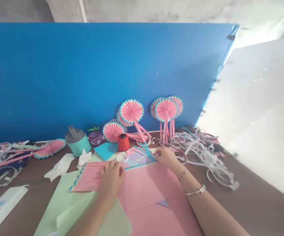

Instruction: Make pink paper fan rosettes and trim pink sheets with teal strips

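My left hand (112,175) is closed over the right part of a pleated pink paper (90,177) with a blue-trimmed edge, its fingers bent against it. A flat pink sheet (142,186) continues to the right, with a blue strip (142,166) along its far edge. At the right end of that strip, my right hand (166,157) has thumb and fingers pinched together. Thin blue paper strips (145,151) fan out beside these fingertips. The fingertips partly hide what they grip, but it looks like the blue strip's end.
Finished pink pleated fans (131,111) lean on the blue partition (95,72). A red thread spool (123,142), teal container (77,142) and purple pot (95,138) stand at the back. Tangled white strips (193,147) lie right. Green sheets (68,193) lie under the pleated paper.
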Demonstrator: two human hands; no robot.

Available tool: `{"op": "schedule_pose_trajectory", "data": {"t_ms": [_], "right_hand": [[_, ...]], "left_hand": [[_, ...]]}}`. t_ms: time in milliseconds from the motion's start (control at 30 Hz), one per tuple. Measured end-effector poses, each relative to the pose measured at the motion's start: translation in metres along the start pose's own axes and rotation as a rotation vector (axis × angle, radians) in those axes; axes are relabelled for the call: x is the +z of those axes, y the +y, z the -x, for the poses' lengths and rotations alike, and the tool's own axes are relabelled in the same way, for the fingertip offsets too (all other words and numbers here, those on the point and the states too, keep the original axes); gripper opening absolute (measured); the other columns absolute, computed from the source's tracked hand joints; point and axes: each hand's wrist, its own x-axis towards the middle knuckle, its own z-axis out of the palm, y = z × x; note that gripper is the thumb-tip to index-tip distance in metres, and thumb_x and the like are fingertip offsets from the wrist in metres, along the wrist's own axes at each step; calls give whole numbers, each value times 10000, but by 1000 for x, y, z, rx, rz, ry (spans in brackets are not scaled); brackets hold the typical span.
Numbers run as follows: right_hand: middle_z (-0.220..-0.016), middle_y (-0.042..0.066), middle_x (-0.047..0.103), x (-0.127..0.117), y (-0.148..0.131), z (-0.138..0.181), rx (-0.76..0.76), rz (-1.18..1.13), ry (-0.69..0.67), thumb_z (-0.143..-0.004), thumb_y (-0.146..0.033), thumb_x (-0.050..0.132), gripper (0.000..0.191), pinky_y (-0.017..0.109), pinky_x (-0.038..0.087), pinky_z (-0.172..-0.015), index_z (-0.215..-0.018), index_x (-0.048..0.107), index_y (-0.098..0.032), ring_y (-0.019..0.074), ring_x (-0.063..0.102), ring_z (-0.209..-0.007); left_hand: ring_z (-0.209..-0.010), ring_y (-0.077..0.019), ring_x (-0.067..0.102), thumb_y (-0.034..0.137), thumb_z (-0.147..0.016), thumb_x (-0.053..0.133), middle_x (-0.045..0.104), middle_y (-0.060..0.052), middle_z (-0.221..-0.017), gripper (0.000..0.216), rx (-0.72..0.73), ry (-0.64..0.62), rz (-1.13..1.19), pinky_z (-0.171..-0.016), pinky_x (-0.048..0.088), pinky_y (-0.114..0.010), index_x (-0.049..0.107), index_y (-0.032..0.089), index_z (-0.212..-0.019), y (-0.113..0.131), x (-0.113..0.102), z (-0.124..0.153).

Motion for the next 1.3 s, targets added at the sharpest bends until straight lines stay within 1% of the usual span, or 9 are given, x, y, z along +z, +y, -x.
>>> {"op": "schedule_pose_trajectory", "data": {"t_ms": [200,300,500,633,733,933,1100,1200,1300], "right_hand": [[-1021,53,704,14,-16,4,-282,-4,21,-885,-161,508,235,308,331,-828,-941,726,-228,211,547,-994],[-1078,68,675,21,-26,8,-428,130,52,-905,-172,497,259,334,323,-812,-1008,721,-251,234,516,-1019],[-891,132,673,23,-37,-3,-645,444,0,-866,-85,481,241,377,325,-803,-863,717,-131,259,516,-936],[-828,126,670,20,-39,-13,-778,448,-76,-807,-56,534,191,373,328,-825,-760,709,-118,253,518,-936],[-788,115,670,20,-39,-17,-818,410,-108,-778,-45,557,181,367,334,-841,-691,692,-129,243,528,-926],[-857,118,695,22,-41,-23,-649,166,-4,-751,-86,571,110,371,367,-862,-729,667,-134,245,561,-945],[-835,76,711,3,-33,-21,-404,-151,110,-821,-143,396,214,276,446,-670,-834,610,-137,169,629,-740],[-841,61,713,-15,-21,-12,-273,-599,97,-803,-219,426,127,239,435,-571,-792,542,-171,140,621,-640],[-764,20,682,-25,-4,-2,-45,-1015,91,-740,-307,526,107,232,349,-445,-742,505,-201,88,468,-430]], "left_hand": [[-1109,-251,492,170,-861,497,638,-60,-1085,168,64,94,6,-892,360,-397,650,234,-837,3,-5,2],[-1119,-246,491,115,-861,470,635,-66,-1113,242,221,96,55,-939,362,-400,673,236,-913,7,-9,6],[-1205,-234,483,212,-928,436,619,-42,-1265,341,649,-158,199,-1019,370,-432,608,268,-1217,15,-10,18],[-1289,-225,442,300,-953,433,555,-5,-1377,362,732,-303,195,-1088,319,-454,550,285,-1295,14,-10,22],[-1265,-206,469,283,-945,457,585,3,-1343,342,742,-311,209,-1090,321,-429,570,281,-1268,14,-11,23],[-1150,-199,526,218,-923,480,658,-14,-1159,221,744,-229,254,-1016,376,-392,652,255,-1056,17,-11,28],[-995,-211,567,224,-915,477,644,-53,-958,174,745,-245,238,-899,438,-375,646,214,-876,17,-15,31],[-959,-214,556,235,-905,492,625,-45,-930,143,706,-269,209,-840,454,-359,622,213,-850,17,-16,33],[-968,-220,538,241,-890,513,622,-30,-948,104,687,-290,180,-845,450,-367,610,223,-857,19,-16,34]]}}
